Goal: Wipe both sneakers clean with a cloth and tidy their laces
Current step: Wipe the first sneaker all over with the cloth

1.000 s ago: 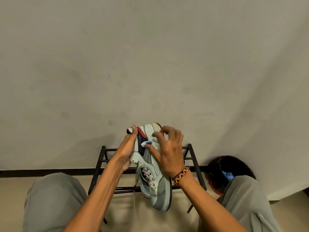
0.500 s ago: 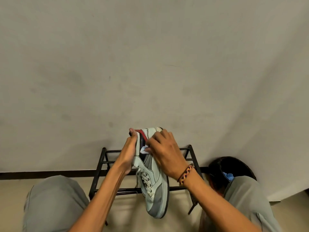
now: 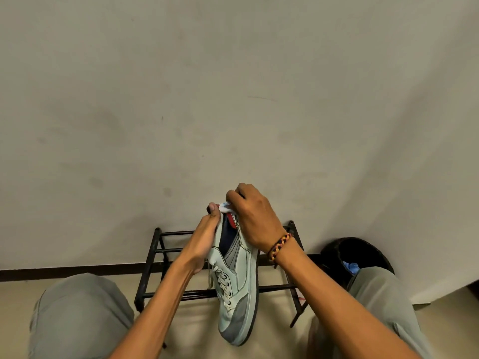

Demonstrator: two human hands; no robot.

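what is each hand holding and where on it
The left hand grips the sneaker at its heel end, along the collar. The right hand pinches a small white cloth against the heel top.

**What we cannot see**

We see only a small white and blue scrap of the cloth (image 3: 225, 206); the rest is bunched under the right hand (image 3: 252, 219), whose fingertips curl out of sight over the sneaker's heel. The left hand (image 3: 204, 242) covers the near side of the sneaker (image 3: 239, 286), so we cannot tell how its fingers lie there. The sneaker's far side and sole are turned away from us. The rack (image 3: 153, 260) is partly hidden behind the shoe and arms. The dark bin (image 3: 337, 248) is blocked by the right knee, and the blue thing (image 3: 351, 267) inside it is too small for us to identify. Both knees run off the bottom edge.
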